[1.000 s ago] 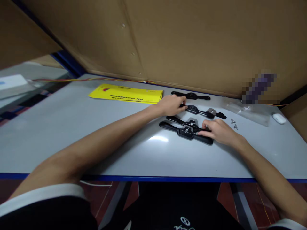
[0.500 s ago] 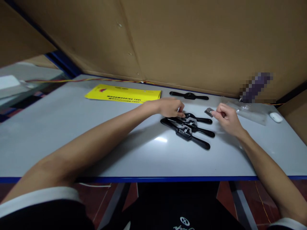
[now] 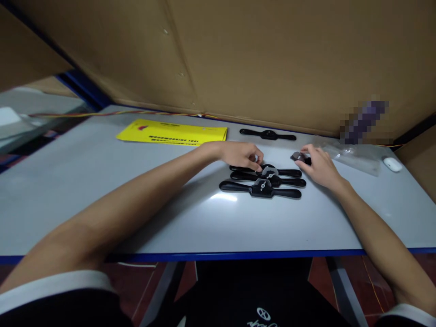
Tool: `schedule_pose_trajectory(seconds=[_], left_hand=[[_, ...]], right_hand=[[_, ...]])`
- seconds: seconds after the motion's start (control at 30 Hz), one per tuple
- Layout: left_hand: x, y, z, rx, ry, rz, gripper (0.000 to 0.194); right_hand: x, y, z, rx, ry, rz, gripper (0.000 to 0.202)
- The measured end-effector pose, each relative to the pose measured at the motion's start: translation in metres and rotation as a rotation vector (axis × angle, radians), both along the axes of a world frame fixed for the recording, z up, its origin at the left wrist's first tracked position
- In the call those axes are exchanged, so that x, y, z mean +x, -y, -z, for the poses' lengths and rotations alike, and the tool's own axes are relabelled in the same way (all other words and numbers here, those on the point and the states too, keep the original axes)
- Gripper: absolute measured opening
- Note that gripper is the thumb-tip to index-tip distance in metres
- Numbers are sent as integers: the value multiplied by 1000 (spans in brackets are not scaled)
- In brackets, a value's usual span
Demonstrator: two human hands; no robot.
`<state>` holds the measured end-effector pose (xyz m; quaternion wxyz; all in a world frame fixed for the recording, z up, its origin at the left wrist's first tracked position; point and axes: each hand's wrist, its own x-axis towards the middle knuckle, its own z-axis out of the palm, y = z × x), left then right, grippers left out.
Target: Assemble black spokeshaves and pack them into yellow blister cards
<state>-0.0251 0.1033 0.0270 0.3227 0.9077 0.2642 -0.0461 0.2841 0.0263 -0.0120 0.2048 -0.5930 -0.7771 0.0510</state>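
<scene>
curled fingers of the left hand (image 3: 240, 155) reached the left side of the farthest black tool (image 3: 288, 173) in a close group of three; whether they gripped it or merely rested there could not be told. to the right, the right hand (image 3: 318, 167) had its thumb and fingers around a small metal plate (image 3: 297, 156) and a dark small piece (image 3: 308, 161), just above or on the surface (image 3: 238, 227); how firmly could not be told. good handling appeared to call for a light hold on the plate's flat faces, clear of any thin edge, with the left fingers steadying the tool by its handle, away from its middle. the middle tool (image 3: 279, 181) and the near tool (image 3: 262, 189) lay close by, each with a plate fitted, and were best left undisturbed. a fourth black tool (image 3: 268, 134) lay farther off, between yellow packaging (image 3: 173, 132) at left and a clear plastic bag (image 3: 357, 159) at right.
</scene>
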Motion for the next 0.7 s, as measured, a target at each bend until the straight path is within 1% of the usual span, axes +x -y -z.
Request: schedule_pose_trajectory(seconds=[0.13,0.3,0.37,0.47,0.57,0.63,0.7], left_hand=[[3,-2,9,73,45,-58,38],[10,-1,29,267,184,-198,43],[13,-1,37,334,258,-248,43],[14,0,44,356,325,-239,42],[14,-1,44,340,331,-207,43],[14,-1,44,352,332,-197,43],[14,-2,45,372,337,-183,43]], right_hand=[[1,-5,3,-16,-131,-36,26],[-2,-6,-1,80,-209,-67,27],[-7,-4,-4,73,-291,-79,24],[-20,3,-7,31,-455,-82,18],[-39,10,-6,-3,-574,-80,18],[-52,13,-5,-21,-576,-96,16],[-60,14,-3,-6,-497,-133,14]])
